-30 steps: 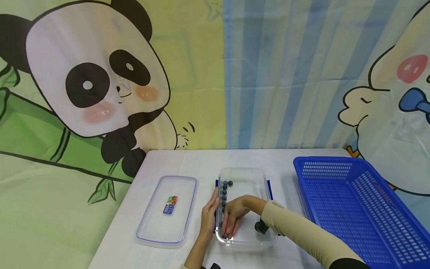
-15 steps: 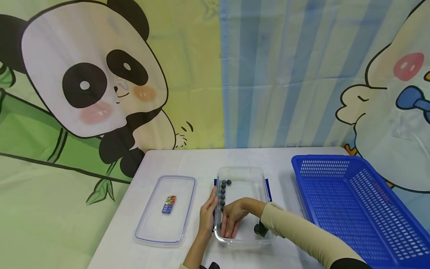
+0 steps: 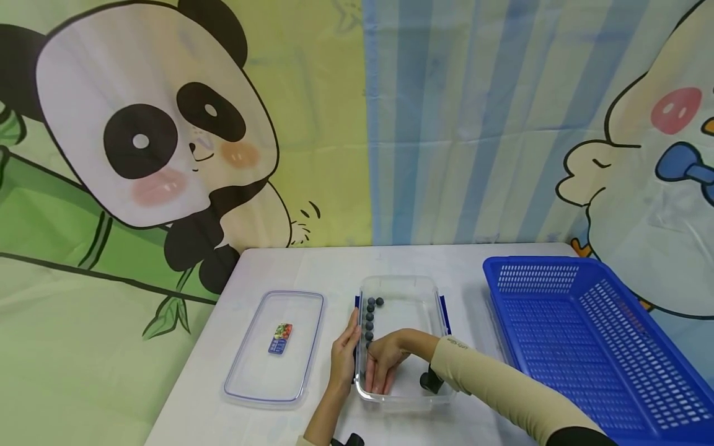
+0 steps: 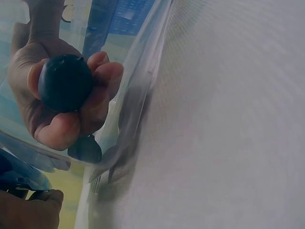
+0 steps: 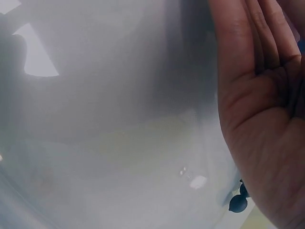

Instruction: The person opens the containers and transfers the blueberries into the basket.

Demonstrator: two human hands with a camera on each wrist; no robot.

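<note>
A clear plastic food box (image 3: 409,319) with blue latches stands on the table. Along its left wall runs a row of several blueberries (image 3: 369,317), with one set beside the far end. My left hand (image 3: 341,359) lies along the outside of that wall, fingers straight and touching it. My right hand (image 3: 383,362) reaches into the near left corner, fingers down. Through the wall, the left wrist view shows its fingers around a blueberry (image 4: 66,83), with another dark berry (image 4: 85,149) below. In the right wrist view the palm (image 5: 262,109) hides the fingertips' work.
A clear lid (image 3: 301,371) with a colourful label (image 3: 280,339) lies flat left of the box. To the right stands a large blue perforated basket (image 3: 558,322). A printed curtain (image 3: 480,124) hangs behind the white table (image 3: 457,263).
The head view has shifted slightly. My right hand stays low in the near left corner with only a slight shift, and my left hand keeps to the box's side.
</note>
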